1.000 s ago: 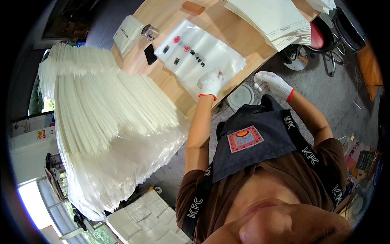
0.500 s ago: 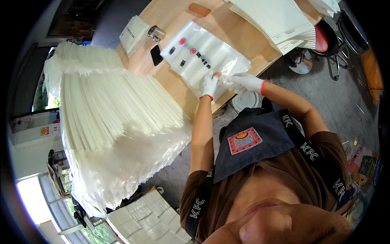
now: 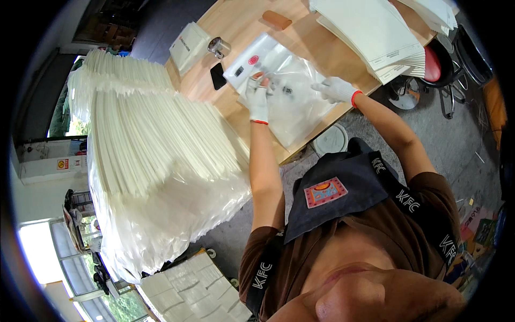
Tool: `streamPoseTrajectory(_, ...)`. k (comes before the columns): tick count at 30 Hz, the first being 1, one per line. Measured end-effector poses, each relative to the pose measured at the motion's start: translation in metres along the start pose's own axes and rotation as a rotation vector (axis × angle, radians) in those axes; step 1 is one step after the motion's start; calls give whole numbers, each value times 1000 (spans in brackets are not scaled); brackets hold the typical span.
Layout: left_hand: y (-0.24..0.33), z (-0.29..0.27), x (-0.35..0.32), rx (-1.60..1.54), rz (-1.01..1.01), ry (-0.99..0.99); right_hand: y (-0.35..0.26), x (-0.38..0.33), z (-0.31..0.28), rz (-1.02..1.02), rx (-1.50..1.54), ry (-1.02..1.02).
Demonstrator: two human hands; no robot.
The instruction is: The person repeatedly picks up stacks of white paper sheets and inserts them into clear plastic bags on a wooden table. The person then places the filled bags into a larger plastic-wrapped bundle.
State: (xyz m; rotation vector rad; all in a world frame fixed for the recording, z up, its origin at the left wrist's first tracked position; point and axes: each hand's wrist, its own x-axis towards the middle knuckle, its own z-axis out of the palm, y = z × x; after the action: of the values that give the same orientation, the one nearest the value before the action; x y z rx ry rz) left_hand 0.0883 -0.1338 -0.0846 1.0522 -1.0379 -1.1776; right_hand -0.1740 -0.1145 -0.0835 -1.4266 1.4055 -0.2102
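Half a second ago both hands met at the bags' [image 3: 308,115] near edge; now the left hand [image 3: 258,101] has gone farther up, its fingers curled over the film, and the right hand [image 3: 336,90] sits apart at the right edge, fingers nearly straight. I can't tell if either grips. The bags lie on the table [image 3: 308,40], long axis slanting far-left to near-right, printed white end toward the phone [image 3: 218,77].
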Motion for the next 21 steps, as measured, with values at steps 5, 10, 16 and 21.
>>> streamPoseTrajectory(5,39,83,-36,613,309,-122,-47,36,55,-786,-119,410)
streamPoseTrajectory(10,72,131,-115,893,332,-354,-27,76,120,-727,-457,232)
streamPoseTrajectory(16,-43,61,-97,857,115,-117,19,-10,5,-766,-578,249)
streamPoseTrajectory(21,-85,48,-82,1771,574,-271,105,-61,-89,-445,-983,954)
